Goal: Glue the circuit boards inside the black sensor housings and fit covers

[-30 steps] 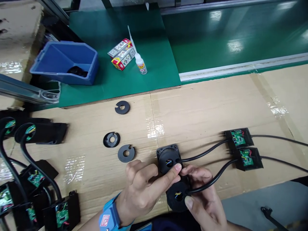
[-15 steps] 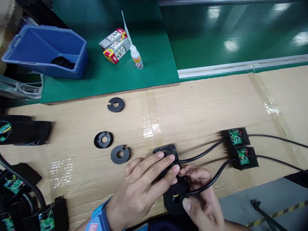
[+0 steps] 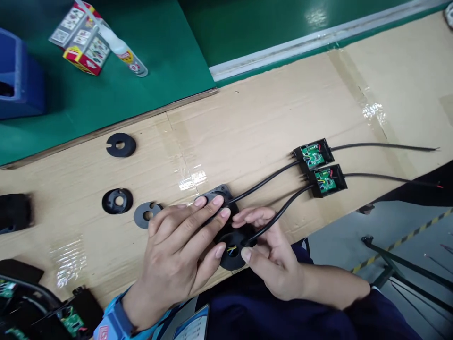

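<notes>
My left hand (image 3: 180,245) lies over a square black housing (image 3: 220,193) on the cardboard, fingers stretched across it and touching a round black cap (image 3: 231,255). My right hand (image 3: 269,255) pinches that round cap at the table's near edge; coloured wires show in its centre hole. A black cable (image 3: 279,212) runs from the cap to a small black box with a green circuit board (image 3: 327,180). A second cable (image 3: 265,181) runs from the housing to another such box (image 3: 313,156).
Three black slotted discs (image 3: 121,144) (image 3: 117,200) (image 3: 145,215) lie on the cardboard to the left. A glue bottle (image 3: 123,49) and small printed boxes (image 3: 79,40) sit on the green mat, beside a blue bin (image 3: 19,78). More board assemblies (image 3: 71,316) lie at bottom left.
The view has swung right and tilted. My left hand's fingers have slid further over the square housing and down onto the round cap; my right hand keeps hold of the cap.
</notes>
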Demonstrator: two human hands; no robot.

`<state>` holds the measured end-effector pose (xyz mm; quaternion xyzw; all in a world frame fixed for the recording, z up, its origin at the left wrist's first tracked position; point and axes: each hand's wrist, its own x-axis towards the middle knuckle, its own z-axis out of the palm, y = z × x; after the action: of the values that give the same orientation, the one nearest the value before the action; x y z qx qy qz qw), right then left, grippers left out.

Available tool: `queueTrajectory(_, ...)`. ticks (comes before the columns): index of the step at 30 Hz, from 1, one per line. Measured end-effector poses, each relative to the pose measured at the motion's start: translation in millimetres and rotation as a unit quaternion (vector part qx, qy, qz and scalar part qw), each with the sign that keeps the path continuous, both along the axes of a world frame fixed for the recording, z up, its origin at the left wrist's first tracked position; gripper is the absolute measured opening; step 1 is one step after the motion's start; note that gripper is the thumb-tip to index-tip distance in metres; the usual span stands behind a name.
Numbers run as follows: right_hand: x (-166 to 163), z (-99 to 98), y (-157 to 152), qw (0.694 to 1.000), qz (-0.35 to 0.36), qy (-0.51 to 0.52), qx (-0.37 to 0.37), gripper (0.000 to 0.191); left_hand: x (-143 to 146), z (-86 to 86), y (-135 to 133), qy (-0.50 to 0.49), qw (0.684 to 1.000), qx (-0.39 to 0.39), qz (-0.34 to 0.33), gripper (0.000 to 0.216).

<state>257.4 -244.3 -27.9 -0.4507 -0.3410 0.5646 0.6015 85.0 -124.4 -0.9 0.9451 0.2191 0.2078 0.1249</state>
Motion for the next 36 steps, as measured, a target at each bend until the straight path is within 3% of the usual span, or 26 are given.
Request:
queueTrajectory(4,0,-1.2,0,1.0,-0.01,-0.006,0.01,0.048,4,5.2,-6,0.022,1.0,0.007,0.011,0.034)
queueTrajectory(11,1,-3.7,1,1.0,-0.014,-0.018,0.019,0.048,12,5.1,-26,0.038,0.996,-0.001,0.086,0.04)
queueTrajectory(21,8,-12.2,-1,0.998,0.008,0.048,0.033,0.062,9,6.2,-25,0.062,0.993,-0.006,0.096,0.042)
queueTrajectory(29,12,-9.2,-3,0.992,-0.013,0.12,-0.044,0.052,6,12.5,-29,0.106,0.985,0.019,0.138,0.042)
queueTrajectory(36,8,-14.5,-3,0.982,-0.053,0.172,-0.05,0.041,7,15.7,-34,0.103,0.984,0.055,0.134,0.041)
